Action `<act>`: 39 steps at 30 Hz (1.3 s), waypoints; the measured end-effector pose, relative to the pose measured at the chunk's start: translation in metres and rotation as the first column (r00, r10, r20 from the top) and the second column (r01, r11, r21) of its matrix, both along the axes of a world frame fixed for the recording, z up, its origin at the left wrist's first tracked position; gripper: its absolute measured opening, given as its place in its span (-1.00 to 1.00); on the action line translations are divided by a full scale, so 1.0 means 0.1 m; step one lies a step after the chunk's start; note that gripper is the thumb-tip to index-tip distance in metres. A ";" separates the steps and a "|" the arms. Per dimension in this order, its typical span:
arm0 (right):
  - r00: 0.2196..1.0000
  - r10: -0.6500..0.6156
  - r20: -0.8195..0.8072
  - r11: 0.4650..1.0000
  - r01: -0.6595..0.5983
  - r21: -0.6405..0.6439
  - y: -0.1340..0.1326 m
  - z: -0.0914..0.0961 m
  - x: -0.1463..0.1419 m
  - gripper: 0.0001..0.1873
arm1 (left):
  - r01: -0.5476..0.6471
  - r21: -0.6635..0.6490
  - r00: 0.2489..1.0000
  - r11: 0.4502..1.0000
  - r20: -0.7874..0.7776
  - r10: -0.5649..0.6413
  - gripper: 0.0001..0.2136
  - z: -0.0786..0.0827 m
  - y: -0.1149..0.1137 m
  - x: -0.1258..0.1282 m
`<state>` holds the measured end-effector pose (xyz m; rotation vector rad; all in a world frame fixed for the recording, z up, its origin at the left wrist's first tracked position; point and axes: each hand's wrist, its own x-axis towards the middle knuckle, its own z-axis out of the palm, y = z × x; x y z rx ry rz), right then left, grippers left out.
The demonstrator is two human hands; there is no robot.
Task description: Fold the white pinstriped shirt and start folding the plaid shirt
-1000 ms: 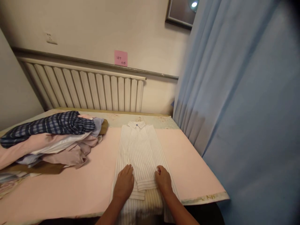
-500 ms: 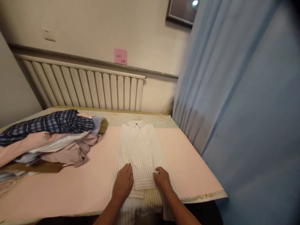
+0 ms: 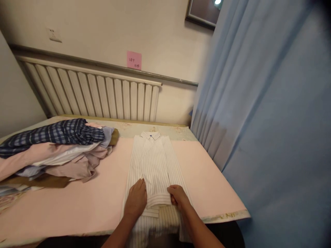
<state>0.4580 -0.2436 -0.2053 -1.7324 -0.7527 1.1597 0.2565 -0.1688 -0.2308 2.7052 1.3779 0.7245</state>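
Note:
A white shirt (image 3: 153,162) with dark pinstripes lies face down in front of me, its collar at the far end and its hem hanging over the near edge. Its long sleeves are folded in over the body, and a cuff (image 3: 159,198) lies between my hands. My right hand (image 3: 178,196) pinches the right edge of that sleeve near the cuff, and the cuff bows up slightly. At the sleeve's left edge, my left hand (image 3: 136,198) has its fingers pressed together on the fabric; the thumb is hidden.
A heap of clothes (image 3: 74,151), with a blue plaid garment on top, lies on the left of the pink-covered table (image 3: 103,206). A blue curtain (image 3: 245,120) hangs along the right side. Behind stands a white radiator (image 3: 103,93), below a pink note (image 3: 134,60).
My right hand has closed in a pinch and shifted slightly left and away from me, raising the cuff a little. My left hand stays almost in place.

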 end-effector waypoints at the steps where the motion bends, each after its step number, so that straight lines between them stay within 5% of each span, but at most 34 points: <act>1: 1.000 0.010 0.029 1.000 -0.010 -0.009 0.00 0.01 -0.01 -0.82 | -0.002 -0.002 1.000 1.000 0.004 0.002 -0.65 0.00 0.00 0.00; 10: 0.854 -0.027 0.520 1.000 0.021 0.018 -0.04 0.05 0.12 -0.71 | 0.017 0.010 1.000 1.000 0.023 -0.017 -0.64 -0.05 0.02 -0.01; 19: 0.687 0.068 0.723 0.997 -0.030 -0.066 -0.26 0.05 0.36 -0.85 | 0.020 0.008 0.999 1.000 0.050 -0.021 -0.63 -0.03 0.01 -0.01; 21: 0.598 0.059 0.799 0.998 -0.038 -0.045 -0.30 0.10 0.34 -0.94 | 0.018 0.007 0.999 1.000 0.042 -0.018 -0.63 -0.02 0.01 -0.01; 25: 0.297 -0.049 0.953 0.977 -0.185 0.108 -0.27 0.14 0.24 -0.71 | 0.011 -0.002 1.000 1.000 0.030 -0.011 -0.63 -0.01 0.00 0.00; 27: 0.236 -0.083 0.968 0.933 -0.322 0.159 -0.22 0.12 0.15 -0.61 | 0.002 -0.005 1.000 1.000 0.031 -0.002 -0.63 0.00 -0.01 0.00; 32: 0.189 0.013 0.982 0.814 -0.572 0.099 -0.15 -0.05 -0.08 -0.53 | 0.013 0.004 0.999 1.000 0.039 -0.014 -0.63 0.01 -0.02 -0.01; 39: 0.243 0.143 0.959 0.803 -0.595 0.030 -0.15 -0.06 -0.14 -0.50 | 0.018 -0.013 0.998 1.000 0.053 -0.018 -0.63 -0.01 0.00 -0.01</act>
